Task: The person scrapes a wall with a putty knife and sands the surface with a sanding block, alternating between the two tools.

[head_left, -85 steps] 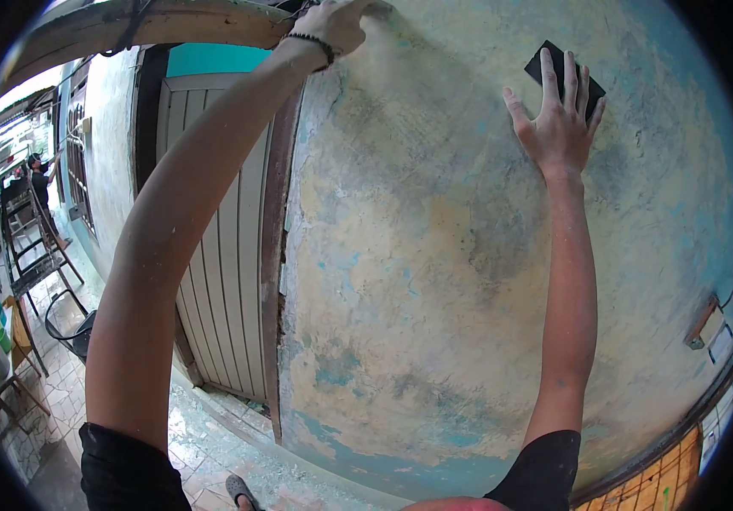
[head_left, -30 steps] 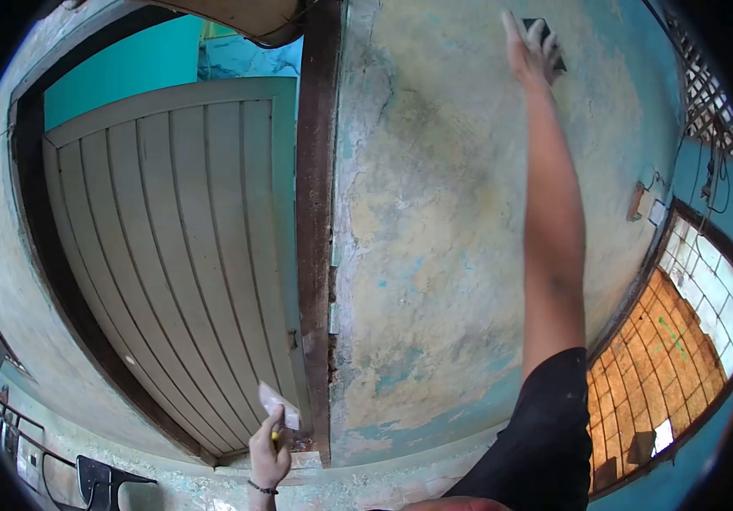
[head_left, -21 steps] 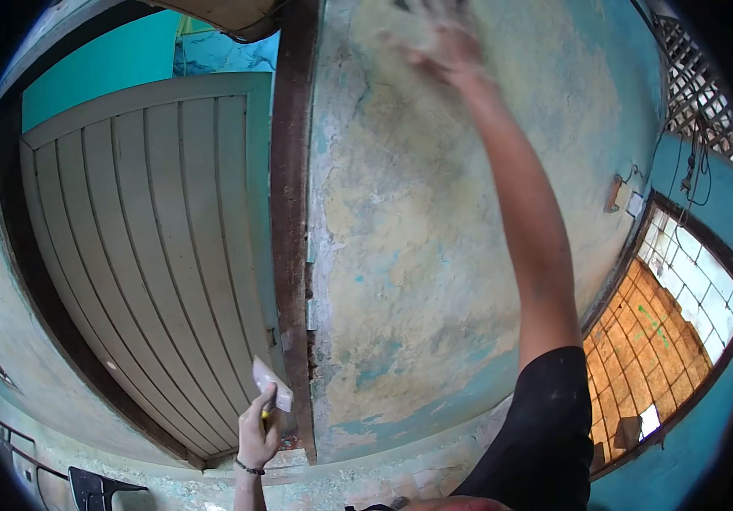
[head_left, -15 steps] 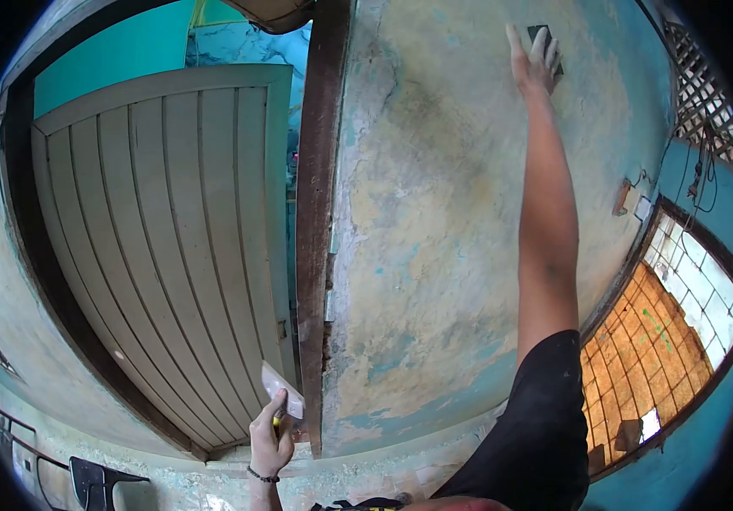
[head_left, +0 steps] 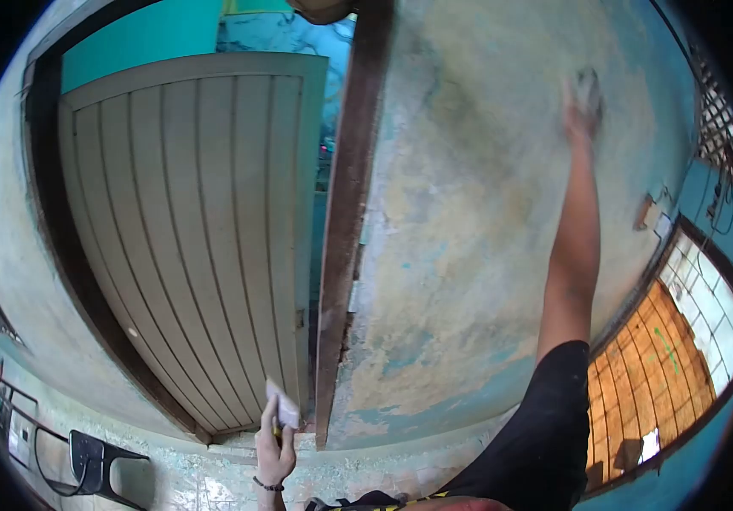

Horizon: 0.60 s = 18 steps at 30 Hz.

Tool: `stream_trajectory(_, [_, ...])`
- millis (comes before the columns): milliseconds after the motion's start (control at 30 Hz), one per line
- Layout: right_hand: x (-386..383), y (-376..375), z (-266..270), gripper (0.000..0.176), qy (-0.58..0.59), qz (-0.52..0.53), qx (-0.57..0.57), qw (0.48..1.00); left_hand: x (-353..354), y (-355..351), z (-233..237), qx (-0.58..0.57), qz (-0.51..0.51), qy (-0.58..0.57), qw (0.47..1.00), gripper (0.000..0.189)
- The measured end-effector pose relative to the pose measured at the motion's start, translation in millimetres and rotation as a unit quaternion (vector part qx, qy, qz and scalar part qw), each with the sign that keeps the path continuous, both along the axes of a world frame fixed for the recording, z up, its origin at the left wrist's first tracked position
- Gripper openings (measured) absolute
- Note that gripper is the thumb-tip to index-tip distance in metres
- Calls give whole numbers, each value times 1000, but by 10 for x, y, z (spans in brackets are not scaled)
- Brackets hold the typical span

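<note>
My right hand (head_left: pixel 583 115) is high on the patchy plaster wall (head_left: pixel 468 247), arm stretched out. Its fingers, smeared by motion, press a dark piece of sandpaper (head_left: pixel 589 77) against the surface. Low in front of the wooden door (head_left: pixel 187 230), my left hand (head_left: pixel 274 454) grips a putty knife (head_left: pixel 284 407) with a pale, wide blade pointing up. A bit of yellow handle shows between the fingers, and a dark bracelet circles that wrist.
A dark brown door frame (head_left: pixel 351 221) stands between the door and the wall. To the right are a small switch box (head_left: pixel 646 213), hanging wires (head_left: pixel 715 204) and a grid window (head_left: pixel 652 358). A black chair (head_left: pixel 98 460) stands at lower left.
My right hand has slid a little down the wall with the sandpaper and is now blurred. The view has shifted left, and the putty knife stays in my left hand.
</note>
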State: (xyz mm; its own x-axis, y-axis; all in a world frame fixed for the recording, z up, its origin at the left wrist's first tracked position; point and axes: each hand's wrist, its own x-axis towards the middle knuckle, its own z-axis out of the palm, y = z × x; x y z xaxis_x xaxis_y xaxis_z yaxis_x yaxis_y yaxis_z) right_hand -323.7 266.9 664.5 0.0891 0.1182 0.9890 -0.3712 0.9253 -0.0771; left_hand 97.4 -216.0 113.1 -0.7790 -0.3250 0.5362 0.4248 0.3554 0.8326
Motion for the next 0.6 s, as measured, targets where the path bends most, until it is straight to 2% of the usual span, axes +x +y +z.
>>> stream_trajectory(33, [21,-41,-66,99,-28,14,-109,994,19,-15,-66,39,23,28,999,61])
stream_trajectory(67, [75,5,-131,100,-60,22,-215,974,60,-96,-96,59,24,6,998,61])
stream_trajectory(100, [94,-92,-57,101,-105,-11,-214,971,37,-84,0,9,84,33,996,60])
stream_trajectory(133, [169,-313,-17,101,-149,-47,-215,964,10,-84,63,32,70,29,997,60])
stream_trajectory(167, [173,-614,-28,101,-114,-82,-123,982,-43,-82,119,52,54,25,997,61])
stream_trajectory(200, [235,-1065,-154,101,-45,-111,33,992,-132,-52,181,15,72,41,996,60])
stream_trajectory(233, [477,-1487,-354,102,-11,-133,143,981,-306,46,251,13,15,35,999,59])
stream_trajectory(267, [803,-2001,-622,102,-1,-108,234,966,-416,73,297,15,-25,29,999,57])
stream_trajectory(300, [1046,-2282,-838,102,-5,-74,316,946,-517,130,313,17,-63,23,998,56])
stream_trajectory(367, [1030,-2201,-869,102,3,-54,401,914,-727,253,249,-18,-92,22,995,36])
stream_trajectory(433, [735,-1610,-612,103,18,-79,310,947,-754,409,275,-35,-99,31,994,30])
stream_trajectory(500, [340,-734,-389,103,33,-68,158,985,-651,536,488,-8,-104,29,994,14])
stream_trajectory(533, [223,-471,-326,103,39,-60,76,995,-642,568,512,18,-101,35,994,12])
stream_trajectory(600, [209,-564,-229,103,13,-33,-42,998,-656,601,584,68,-89,34,993,12])
